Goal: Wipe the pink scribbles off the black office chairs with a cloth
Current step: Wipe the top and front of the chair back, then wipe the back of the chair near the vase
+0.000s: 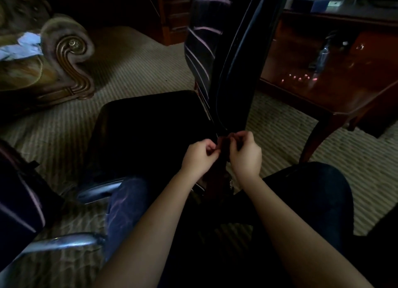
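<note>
The pink lines (pixel 200 64) run across the back of the black chair (pixel 234 72) in front of me, high up on its left side, and they are not wiped yet. The cloth (pixel 224 144) is low down, just under the bottom of that chair back. It is a small dark thing between my two hands, and it is so dim there that I cannot see its shape well. My left hand (pixel 199 156) pinches one side of it with curled fingers (pixel 210 146) and thumb. My right hand (pixel 245 156) pinches the other side the same way, so both hands are closed on the cloth and close together. I think I am getting the cloth ready, maybe folding or bunching it, before the wiping starts. Next, I think one hand needs to let go, and the other needs to lift the cloth up to the pink lines and rub along them, pressing flat. The lines are well above my hands, so it is a long reach up. The seat (pixel 146 124) is to the left of my hands, dark and hard to see. A second chair (pixel 19 193) with pink lines is at my far left, and it needs wiping too. Further off are a sofa (pixel 64 57) with a light rag (pixel 21 46) on it, a wood table (pixel 323 89) on my right, and a striped rug (pixel 133 68) under it all.
</note>
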{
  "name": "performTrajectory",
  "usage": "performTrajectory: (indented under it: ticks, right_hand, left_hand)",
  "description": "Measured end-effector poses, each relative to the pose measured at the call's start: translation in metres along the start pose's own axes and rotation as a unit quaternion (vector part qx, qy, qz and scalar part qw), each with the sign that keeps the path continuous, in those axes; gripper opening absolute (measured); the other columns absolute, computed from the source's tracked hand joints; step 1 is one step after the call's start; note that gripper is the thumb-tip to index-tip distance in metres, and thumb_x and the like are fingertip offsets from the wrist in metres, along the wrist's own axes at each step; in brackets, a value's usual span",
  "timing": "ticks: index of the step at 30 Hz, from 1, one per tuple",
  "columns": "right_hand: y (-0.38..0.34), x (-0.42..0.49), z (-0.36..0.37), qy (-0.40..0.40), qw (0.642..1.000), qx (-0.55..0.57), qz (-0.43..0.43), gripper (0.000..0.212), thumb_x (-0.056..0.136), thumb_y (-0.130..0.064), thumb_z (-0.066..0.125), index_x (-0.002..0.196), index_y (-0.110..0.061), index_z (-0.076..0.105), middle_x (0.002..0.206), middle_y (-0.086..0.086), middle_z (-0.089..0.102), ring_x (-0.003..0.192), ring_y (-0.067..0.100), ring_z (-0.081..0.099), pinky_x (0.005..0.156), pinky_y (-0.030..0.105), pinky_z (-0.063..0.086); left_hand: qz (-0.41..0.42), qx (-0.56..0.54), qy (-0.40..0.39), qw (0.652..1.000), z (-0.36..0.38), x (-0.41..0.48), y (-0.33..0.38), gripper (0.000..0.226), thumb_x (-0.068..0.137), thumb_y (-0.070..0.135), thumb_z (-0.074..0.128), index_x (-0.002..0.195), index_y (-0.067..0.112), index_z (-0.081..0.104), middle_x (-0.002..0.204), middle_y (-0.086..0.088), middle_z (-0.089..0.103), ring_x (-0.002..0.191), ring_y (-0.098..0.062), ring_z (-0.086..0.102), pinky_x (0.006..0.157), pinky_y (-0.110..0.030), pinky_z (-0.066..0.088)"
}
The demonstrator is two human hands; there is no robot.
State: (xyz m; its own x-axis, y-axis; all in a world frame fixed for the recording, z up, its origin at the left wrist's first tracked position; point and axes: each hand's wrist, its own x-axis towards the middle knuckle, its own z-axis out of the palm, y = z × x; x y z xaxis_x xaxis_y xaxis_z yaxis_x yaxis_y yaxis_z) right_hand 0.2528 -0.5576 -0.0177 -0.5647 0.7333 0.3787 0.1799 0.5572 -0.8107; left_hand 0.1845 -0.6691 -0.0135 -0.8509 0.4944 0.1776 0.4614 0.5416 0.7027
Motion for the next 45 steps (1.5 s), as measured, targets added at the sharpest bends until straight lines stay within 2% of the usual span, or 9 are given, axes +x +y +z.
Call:
performTrajectory:
  ticks: [6,12,16,21,26,28,35,40,45]
  right_hand:
    - [-0.01,0.018,0.039,0.054,0.996,-0.04,-0.054,0.016,0.087,-0.021,0.067,0.089,-0.006,0.065,0.07,0.014,0.068,0.058,0.034,0.064,0.049,0.039,0.05]
    - [0.011,0.017,0.049,0.05,0.996,-0.048,0.06,0.021,0.09,-0.024,0.061,0.093,-0.004,0.065,0.077,0.018,0.069,0.068,0.037,0.066,0.059,0.043,0.052]
    - [-0.003,0.027,0.053,0.112,0.993,-0.023,0.017,0.022,0.09,-0.027,0.062,0.086,-0.005,0.064,0.068,0.017,0.068,0.058,0.036,0.064,0.051,0.042,0.051]
    - [0.015,0.027,0.046,-0.004,0.99,-0.127,0.067,0.023,0.093,-0.026,0.057,0.102,-0.006,0.065,0.087,0.018,0.07,0.08,0.037,0.066,0.065,0.039,0.048]
    - [-0.001,0.008,0.046,-0.007,0.995,0.009,-0.097,0.008,0.088,-0.019,0.065,0.094,-0.013,0.068,0.08,0.003,0.071,0.071,0.018,0.067,0.062,0.029,0.051]
    - [0.011,-0.011,0.041,-0.054,0.993,0.041,-0.093,0.01,0.085,-0.011,0.067,0.094,-0.013,0.069,0.085,0.0,0.071,0.077,0.015,0.066,0.068,0.023,0.048]
    - [0.056,-0.055,0.016,-0.175,0.983,-0.039,-0.024,0.028,0.078,-0.003,0.061,0.104,-0.013,0.066,0.095,0.006,0.071,0.087,0.026,0.067,0.073,0.037,0.053]
    - [0.04,-0.052,-0.011,-0.173,0.983,-0.045,-0.04,0.031,0.08,-0.003,0.057,0.104,-0.02,0.067,0.098,0.002,0.072,0.09,0.023,0.067,0.076,0.035,0.053]
    - [-0.004,-0.02,-0.05,-0.14,0.984,-0.032,-0.101,0.026,0.082,-0.004,0.057,0.091,-0.026,0.07,0.088,0.0,0.073,0.082,0.021,0.068,0.075,0.03,0.053]
  left_hand:
    - [-0.006,0.0,0.068,0.998,-0.005,0.03,0.0,0.015,0.085,0.025,0.068,0.094,0.012,0.069,0.084,0.0,0.067,0.08,-0.015,0.063,0.068,-0.02,0.043]
    - [-0.017,0.007,0.036,0.999,0.009,0.046,-0.003,0.019,0.086,0.028,0.067,0.097,0.013,0.069,0.093,-0.002,0.07,0.085,-0.016,0.064,0.068,-0.017,0.041]
    - [-0.011,-0.001,0.051,0.999,0.007,0.048,-0.009,0.015,0.087,0.026,0.066,0.095,0.013,0.068,0.089,0.001,0.068,0.08,-0.012,0.062,0.069,-0.018,0.042]
    - [-0.011,0.014,0.033,0.999,0.01,0.045,-0.014,0.015,0.086,0.027,0.068,0.093,0.014,0.067,0.087,0.002,0.066,0.08,-0.014,0.062,0.069,-0.021,0.044]
    - [-0.025,0.046,0.018,0.998,0.01,0.033,-0.018,0.016,0.088,0.017,0.062,0.102,0.01,0.066,0.098,-0.005,0.07,0.094,-0.022,0.065,0.081,-0.029,0.049]
    - [-0.035,0.049,0.014,0.998,0.005,0.027,-0.023,0.016,0.088,0.016,0.063,0.102,0.01,0.067,0.099,-0.005,0.07,0.095,-0.021,0.065,0.082,-0.029,0.048]
    - [-0.06,0.054,0.004,0.997,-0.008,-0.005,-0.021,0.011,0.088,0.023,0.065,0.097,0.02,0.069,0.09,0.006,0.065,0.085,-0.008,0.059,0.071,-0.018,0.043]
    - [-0.039,0.077,0.028,0.996,-0.031,-0.026,0.0,0.007,0.086,0.02,0.065,0.092,0.021,0.069,0.082,0.009,0.062,0.083,-0.011,0.063,0.071,-0.018,0.042]
    - [-0.003,0.113,0.076,0.991,-0.071,-0.045,0.031,0.012,0.084,0.015,0.065,0.095,0.016,0.071,0.092,-0.002,0.072,0.087,-0.017,0.067,0.079,-0.022,0.047]
